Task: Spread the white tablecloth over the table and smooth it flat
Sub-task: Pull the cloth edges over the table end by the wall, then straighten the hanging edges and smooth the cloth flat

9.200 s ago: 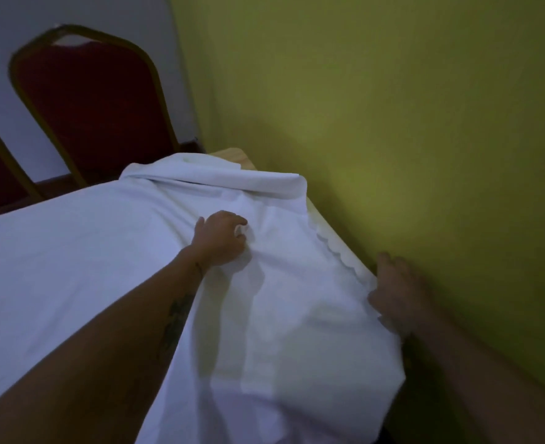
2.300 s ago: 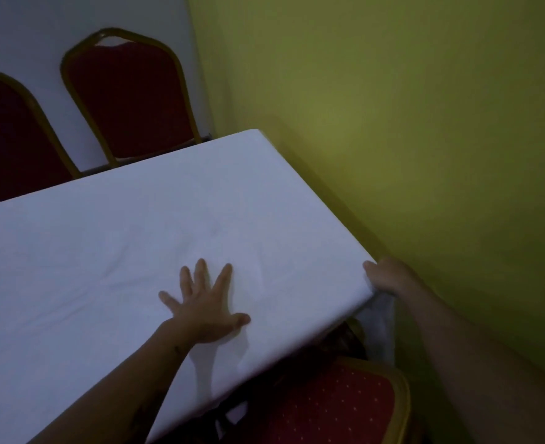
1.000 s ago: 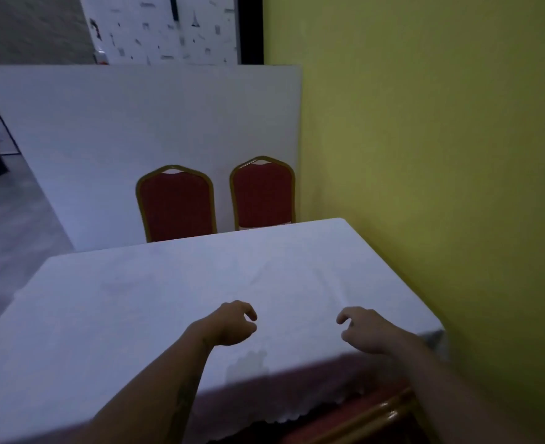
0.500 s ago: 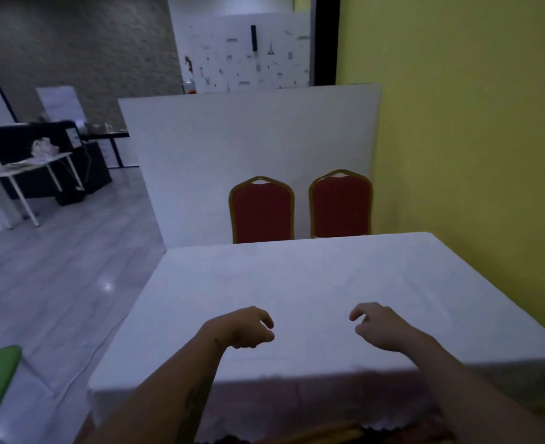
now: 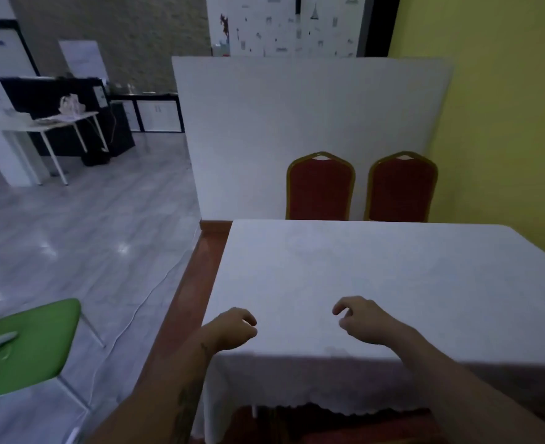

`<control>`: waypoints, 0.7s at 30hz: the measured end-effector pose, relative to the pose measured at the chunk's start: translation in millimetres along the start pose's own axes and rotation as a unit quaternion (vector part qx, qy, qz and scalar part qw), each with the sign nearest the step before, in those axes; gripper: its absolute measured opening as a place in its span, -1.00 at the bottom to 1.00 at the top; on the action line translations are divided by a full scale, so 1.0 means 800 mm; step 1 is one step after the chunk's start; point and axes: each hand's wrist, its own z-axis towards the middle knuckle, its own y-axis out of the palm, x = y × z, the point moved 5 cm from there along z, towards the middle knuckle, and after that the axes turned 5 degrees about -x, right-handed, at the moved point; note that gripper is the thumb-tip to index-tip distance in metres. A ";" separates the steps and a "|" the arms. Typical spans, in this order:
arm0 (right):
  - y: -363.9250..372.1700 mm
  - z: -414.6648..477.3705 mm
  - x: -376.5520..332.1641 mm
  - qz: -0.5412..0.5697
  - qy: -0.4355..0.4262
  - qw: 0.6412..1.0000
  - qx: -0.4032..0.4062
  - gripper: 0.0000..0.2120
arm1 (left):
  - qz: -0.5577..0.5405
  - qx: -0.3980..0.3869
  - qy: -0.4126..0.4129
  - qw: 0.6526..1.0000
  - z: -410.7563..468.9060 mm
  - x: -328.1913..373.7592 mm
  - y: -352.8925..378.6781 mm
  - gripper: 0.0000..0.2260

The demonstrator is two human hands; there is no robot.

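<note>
Both hands, left hand (image 5: pixel 232 328) and right hand (image 5: pixel 362 320), hovered loosely curled and empty, gripping nothing, above the near edge of the flat white fabric tablecloth (image 5: pixel 376 277) spread beneath them.

Two red chairs (image 5: pixel 320 189) (image 5: pixel 401 189) stand side by side against a white partition (image 5: pixel 296 123) — a green chair (image 5: pixel 24 347) sits near left, a yellow wall (image 5: pixel 505 123) right.

Both bare arms reach forward, the left hand (image 5: pixel 232 328) and right hand (image 5: pixel 362 320) loosely curled, holding nothing.
</note>
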 end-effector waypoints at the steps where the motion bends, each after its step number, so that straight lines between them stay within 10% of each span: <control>1: 0.009 0.005 -0.014 -0.008 -0.003 1.000 -0.006 -0.76 | -0.010 0.012 -0.003 1.000 0.001 -0.017 -0.006 -0.65; 11: 0.149 0.063 -0.142 -0.089 -0.009 0.990 -0.112 -0.67 | -0.087 0.045 -0.040 0.994 0.007 -0.194 -0.020 -0.67; 21: 0.299 0.082 -0.175 -0.044 0.153 0.982 -0.106 -0.57 | -0.085 -0.107 0.028 0.990 0.106 -0.276 -0.015 -0.70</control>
